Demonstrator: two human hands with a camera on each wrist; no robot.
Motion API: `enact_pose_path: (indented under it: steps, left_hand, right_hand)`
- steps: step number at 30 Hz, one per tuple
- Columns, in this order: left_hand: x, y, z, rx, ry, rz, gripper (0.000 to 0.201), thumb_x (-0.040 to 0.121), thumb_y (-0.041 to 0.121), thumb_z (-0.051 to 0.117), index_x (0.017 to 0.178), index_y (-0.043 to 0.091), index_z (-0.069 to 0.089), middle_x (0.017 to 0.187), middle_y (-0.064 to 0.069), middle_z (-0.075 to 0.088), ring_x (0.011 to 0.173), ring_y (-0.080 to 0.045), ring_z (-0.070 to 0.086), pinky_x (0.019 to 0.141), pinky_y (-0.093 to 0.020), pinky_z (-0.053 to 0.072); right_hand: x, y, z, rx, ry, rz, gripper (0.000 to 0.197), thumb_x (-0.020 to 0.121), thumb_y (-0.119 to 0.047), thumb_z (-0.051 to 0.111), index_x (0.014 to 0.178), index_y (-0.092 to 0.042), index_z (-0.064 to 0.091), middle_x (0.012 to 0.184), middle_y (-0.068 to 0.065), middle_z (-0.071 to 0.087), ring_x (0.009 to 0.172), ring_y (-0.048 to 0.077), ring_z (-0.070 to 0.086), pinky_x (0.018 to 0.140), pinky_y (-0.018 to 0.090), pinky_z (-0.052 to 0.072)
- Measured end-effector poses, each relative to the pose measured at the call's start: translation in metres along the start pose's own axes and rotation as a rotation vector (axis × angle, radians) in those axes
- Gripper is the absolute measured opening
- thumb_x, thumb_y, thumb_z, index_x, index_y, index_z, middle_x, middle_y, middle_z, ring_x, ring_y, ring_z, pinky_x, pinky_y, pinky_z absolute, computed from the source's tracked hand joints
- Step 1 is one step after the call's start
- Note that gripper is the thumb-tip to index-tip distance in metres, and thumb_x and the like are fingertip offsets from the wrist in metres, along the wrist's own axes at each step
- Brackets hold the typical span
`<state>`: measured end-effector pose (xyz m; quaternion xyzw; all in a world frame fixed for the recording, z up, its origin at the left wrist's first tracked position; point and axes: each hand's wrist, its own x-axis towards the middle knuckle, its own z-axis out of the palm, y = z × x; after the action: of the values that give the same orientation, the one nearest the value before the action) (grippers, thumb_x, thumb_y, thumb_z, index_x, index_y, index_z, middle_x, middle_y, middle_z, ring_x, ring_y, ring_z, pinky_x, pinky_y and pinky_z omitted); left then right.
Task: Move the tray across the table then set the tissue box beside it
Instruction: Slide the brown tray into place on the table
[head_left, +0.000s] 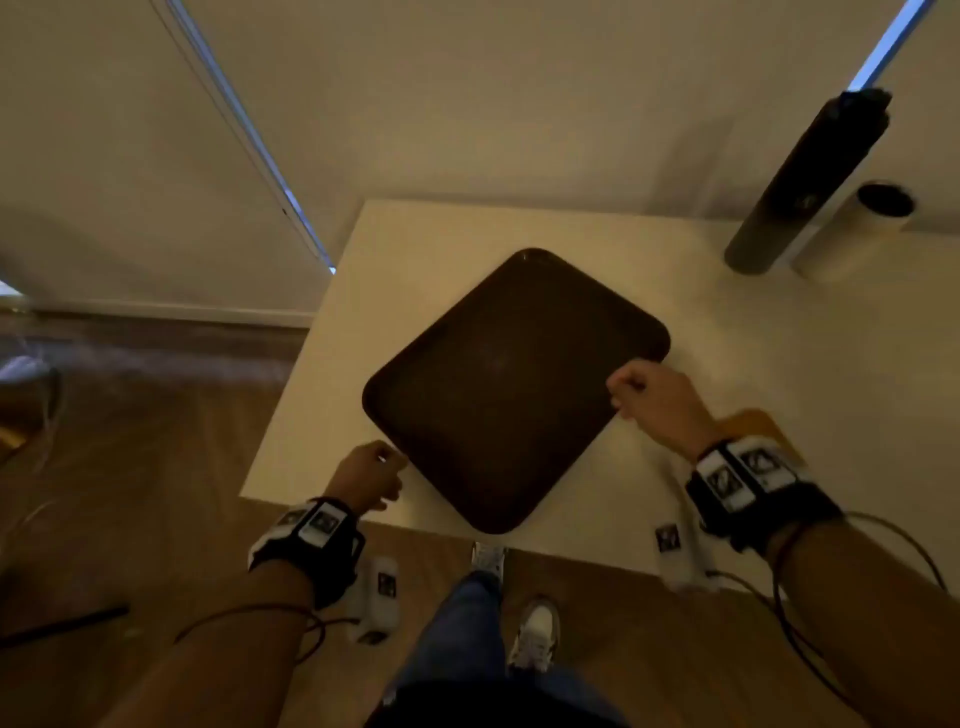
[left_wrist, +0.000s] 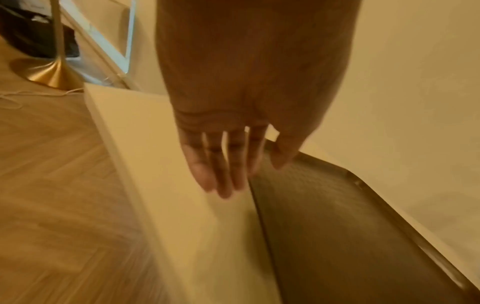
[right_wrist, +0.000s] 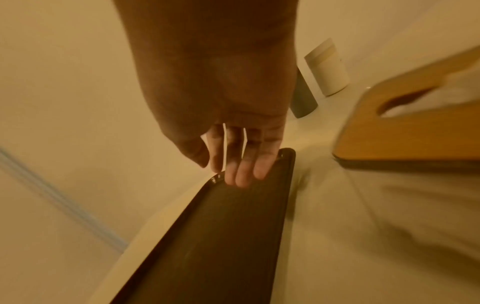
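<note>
The tray (head_left: 511, 384) lies flat on the table (head_left: 779, 364), turned cornerwise, near the table's left end and front edge. Left hand (head_left: 369, 475) sits at the tray's near-left edge; the left wrist view shows its fingers (left_wrist: 221, 170) straight and relaxed beside the rim, thumb over it, gripping nothing. Right hand (head_left: 657, 402) is at the near-right edge; the right wrist view shows its fingers (right_wrist: 244, 168) extended over the rim, apparently touching it, though blur prevents certainty.

Assessment: whether the tray has reached its final place cannot be told. The tissue box (right_wrist: 415, 131), wooden-lidded, stands to the right, apart from the tray, mostly hidden behind the right wrist in the head view; its placement is outstanding.

The table is pale and smooth, set against a plain wall. A dark cylinder (head_left: 802, 182) and a white cylinder (head_left: 857, 228) stand at the far right. The floor (head_left: 130, 493) is wood; a brass lamp base (left_wrist: 49, 72) rests on it.
</note>
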<state>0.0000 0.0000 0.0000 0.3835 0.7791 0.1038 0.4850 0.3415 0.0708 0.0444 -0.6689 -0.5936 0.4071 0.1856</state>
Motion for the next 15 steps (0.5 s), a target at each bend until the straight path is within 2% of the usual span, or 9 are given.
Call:
enact_pose_path:
  steps: [2,3,5,7,8,10,13,15]
  left_hand:
    - [0.020,0.008,-0.003,-0.015,0.098,-0.079,0.028,0.094,0.032,0.053,0.102,0.006,0.059,0.090,-0.016,0.067,0.076,-0.029,0.065,0.065,-0.035,0.053]
    - [0.030,0.011,-0.005,-0.006,0.134,-0.119,0.030,0.094,0.033,0.053,0.103,0.005,0.058,0.094,-0.017,0.068,0.078,-0.030,0.066,0.063,-0.035,0.053]
    - [0.044,0.014,-0.009,-0.037,0.145,-0.168,0.035,0.093,0.035,0.053,0.106,0.004,0.057,0.100,-0.019,0.069,0.082,-0.033,0.069,0.057,-0.034,0.052]
    - [0.056,0.015,-0.010,-0.055,0.126,-0.192,0.034,0.091,0.037,0.054,0.101,0.005,0.057,0.101,-0.021,0.071,0.086,-0.035,0.072,0.054,-0.034,0.052]
    - [0.061,0.016,-0.012,-0.073,0.124,-0.203,0.031,0.090,0.037,0.054,0.096,0.006,0.057,0.100,-0.022,0.072,0.086,-0.036,0.072,0.054,-0.034,0.053]
    - [0.070,0.017,-0.015,-0.101,0.139,-0.215,0.025,0.090,0.032,0.054,0.090,0.008,0.055,0.097,-0.023,0.073,0.085,-0.036,0.073,0.055,-0.034,0.054]
    - [0.083,0.017,-0.017,-0.165,0.170,-0.245,0.018,0.091,0.022,0.051,0.094,0.005,0.055,0.097,-0.024,0.072,0.077,-0.034,0.072,0.058,-0.035,0.056]
    - [0.091,0.018,-0.017,-0.202,0.190,-0.261,0.019,0.091,0.018,0.050,0.098,0.002,0.057,0.098,-0.025,0.071,0.075,-0.034,0.071,0.058,-0.034,0.055]
  right_hand:
    - [0.032,0.000,-0.007,-0.058,0.070,0.038,0.014,0.090,-0.022,0.054,0.082,-0.023,0.065,0.087,0.005,0.070,0.085,0.024,0.067,0.079,0.040,0.056]
    - [0.049,0.001,-0.011,-0.098,0.102,0.048,0.016,0.088,-0.023,0.053,0.077,-0.026,0.062,0.086,0.004,0.070,0.087,0.026,0.067,0.083,0.043,0.056]
    - [0.077,0.002,-0.019,-0.172,0.168,0.087,0.021,0.087,-0.023,0.049,0.067,-0.030,0.054,0.084,0.005,0.067,0.086,0.029,0.066,0.079,0.040,0.053]
    - [0.097,0.006,-0.023,-0.254,0.219,0.113,0.024,0.086,-0.024,0.047,0.063,-0.028,0.048,0.083,0.007,0.063,0.083,0.031,0.063,0.071,0.035,0.046]
    - [0.106,0.008,-0.026,-0.261,0.232,0.129,0.021,0.087,-0.025,0.048,0.066,-0.026,0.050,0.086,0.008,0.063,0.082,0.030,0.061,0.070,0.033,0.042]
    - [0.124,0.013,-0.029,-0.270,0.249,0.159,0.012,0.087,-0.024,0.051,0.083,-0.019,0.061,0.098,0.011,0.065,0.088,0.030,0.059,0.073,0.031,0.041]
    - [0.145,0.027,-0.029,-0.304,0.251,0.196,0.028,0.087,-0.021,0.055,0.112,-0.011,0.063,0.121,0.019,0.060,0.114,0.037,0.053,0.090,0.039,0.044]
    - [0.152,0.032,-0.026,-0.321,0.229,0.243,0.036,0.089,-0.021,0.055,0.123,-0.011,0.059,0.128,0.021,0.054,0.121,0.039,0.048,0.096,0.042,0.042]
